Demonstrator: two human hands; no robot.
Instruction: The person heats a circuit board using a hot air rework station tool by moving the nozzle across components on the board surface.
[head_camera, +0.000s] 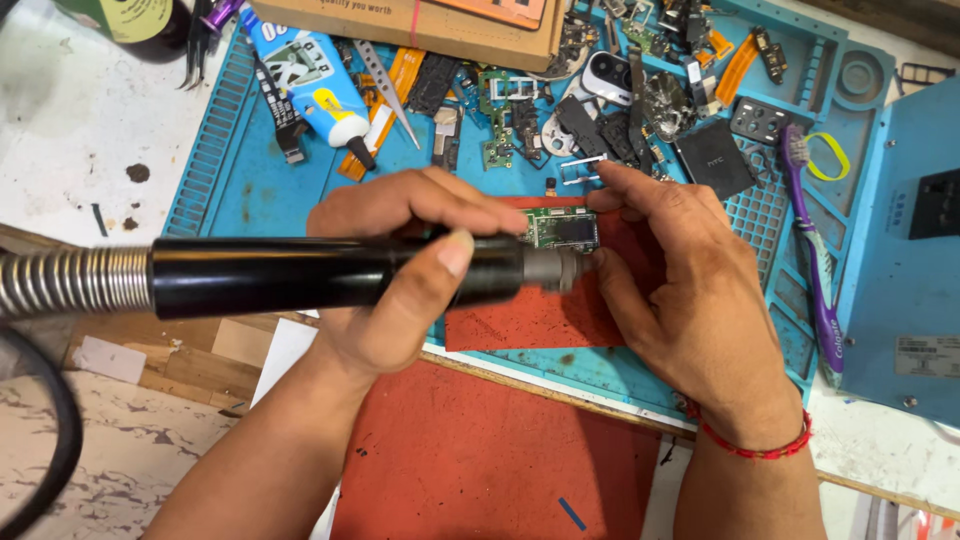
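**Circuit board under the hot-air nozzle**

Circuit board (562, 229), one, small and green, lying on a red pad (540, 315) between both sets of fingers. Left hand (400, 270) wrapped shut around one black hot-air handpiece (330, 275), nozzle tip just beside the board. Right hand (680, 290) loosely curled, fingers (625, 190) pressing the board's far edge. Beyond the fingers on the blue mat (230, 180): one glue tube (315, 85), one pair of tweezers (390, 90), many loose phone parts. Right of the fingers, one purple toothbrush (815, 250).
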